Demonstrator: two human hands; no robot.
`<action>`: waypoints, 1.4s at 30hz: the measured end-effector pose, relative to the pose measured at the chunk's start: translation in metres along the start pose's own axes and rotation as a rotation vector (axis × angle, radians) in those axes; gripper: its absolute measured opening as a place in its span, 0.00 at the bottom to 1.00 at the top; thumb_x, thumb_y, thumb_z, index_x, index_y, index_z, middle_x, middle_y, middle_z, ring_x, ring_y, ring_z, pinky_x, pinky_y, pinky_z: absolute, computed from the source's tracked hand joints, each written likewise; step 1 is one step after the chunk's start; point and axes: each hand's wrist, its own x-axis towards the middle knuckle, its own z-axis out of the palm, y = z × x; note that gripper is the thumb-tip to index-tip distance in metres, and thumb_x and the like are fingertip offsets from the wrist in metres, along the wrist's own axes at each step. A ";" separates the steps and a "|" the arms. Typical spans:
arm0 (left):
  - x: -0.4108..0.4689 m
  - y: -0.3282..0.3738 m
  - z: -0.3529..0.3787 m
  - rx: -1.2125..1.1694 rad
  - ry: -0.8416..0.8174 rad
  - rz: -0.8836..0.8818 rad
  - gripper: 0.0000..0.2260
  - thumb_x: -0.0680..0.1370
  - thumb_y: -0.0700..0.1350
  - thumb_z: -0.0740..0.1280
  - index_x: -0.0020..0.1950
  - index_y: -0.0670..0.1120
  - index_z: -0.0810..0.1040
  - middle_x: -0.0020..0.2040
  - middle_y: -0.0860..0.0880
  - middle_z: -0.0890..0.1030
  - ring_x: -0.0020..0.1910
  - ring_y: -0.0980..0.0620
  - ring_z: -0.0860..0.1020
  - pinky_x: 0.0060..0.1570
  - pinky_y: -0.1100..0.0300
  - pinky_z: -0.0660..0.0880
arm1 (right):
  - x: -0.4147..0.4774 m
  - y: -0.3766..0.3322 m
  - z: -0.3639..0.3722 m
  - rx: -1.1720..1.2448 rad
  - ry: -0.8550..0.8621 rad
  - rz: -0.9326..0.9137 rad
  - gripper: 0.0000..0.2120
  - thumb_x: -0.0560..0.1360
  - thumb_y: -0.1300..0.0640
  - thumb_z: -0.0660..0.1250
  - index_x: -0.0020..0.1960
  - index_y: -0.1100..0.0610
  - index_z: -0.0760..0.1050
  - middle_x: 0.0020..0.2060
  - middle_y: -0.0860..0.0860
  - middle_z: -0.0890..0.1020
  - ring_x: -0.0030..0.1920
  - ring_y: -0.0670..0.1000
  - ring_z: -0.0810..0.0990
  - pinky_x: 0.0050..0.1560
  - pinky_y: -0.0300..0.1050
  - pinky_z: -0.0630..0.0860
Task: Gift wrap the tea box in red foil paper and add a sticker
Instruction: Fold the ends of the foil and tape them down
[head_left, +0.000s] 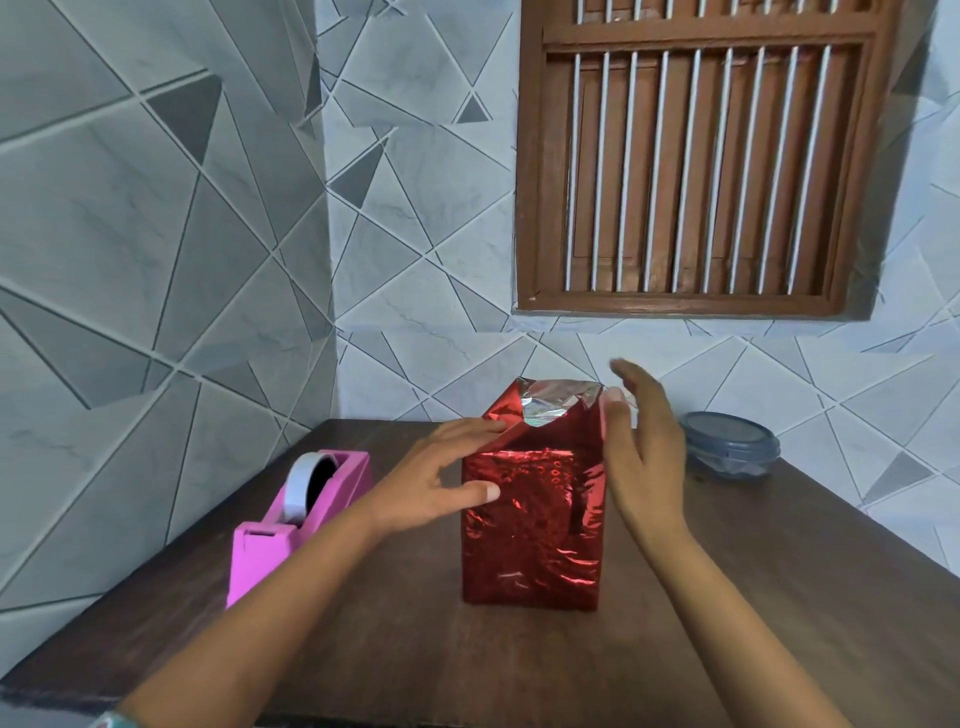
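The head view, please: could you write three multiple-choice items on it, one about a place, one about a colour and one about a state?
1. Where does the tape dispenser stand relative to the wrapped box?
A. to its left
B. to its right
C. on top of it
2. What colour is the tape dispenser?
A. blue
B. green
C. pink
3. How is the foil at the box's top?
A. folded flat and taped
B. standing open
C. torn off
Answers: 1 A, it sits near the left edge of the table; 2 C, its body is bright pink; 3 B, the silver inner side shows in the open top.
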 end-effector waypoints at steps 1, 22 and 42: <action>0.000 0.000 0.000 0.008 -0.004 0.007 0.27 0.71 0.59 0.66 0.69 0.58 0.67 0.70 0.61 0.68 0.71 0.63 0.61 0.71 0.55 0.59 | 0.007 -0.008 0.000 0.004 -0.079 -0.098 0.18 0.78 0.48 0.53 0.60 0.53 0.75 0.55 0.43 0.79 0.54 0.39 0.75 0.52 0.30 0.69; 0.004 0.001 -0.007 -0.072 -0.101 -0.043 0.24 0.69 0.56 0.67 0.66 0.61 0.72 0.69 0.63 0.67 0.70 0.65 0.61 0.67 0.65 0.55 | 0.036 0.010 0.006 -0.363 -0.832 -0.451 0.35 0.68 0.50 0.72 0.72 0.50 0.63 0.72 0.45 0.64 0.71 0.41 0.58 0.68 0.34 0.55; -0.020 -0.006 -0.057 -0.390 0.332 -0.404 0.15 0.75 0.43 0.67 0.62 0.49 0.77 0.61 0.54 0.79 0.61 0.58 0.75 0.64 0.58 0.69 | 0.021 0.028 0.006 -0.406 -0.761 -0.367 0.27 0.70 0.36 0.57 0.64 0.46 0.74 0.61 0.42 0.78 0.63 0.43 0.73 0.50 0.36 0.67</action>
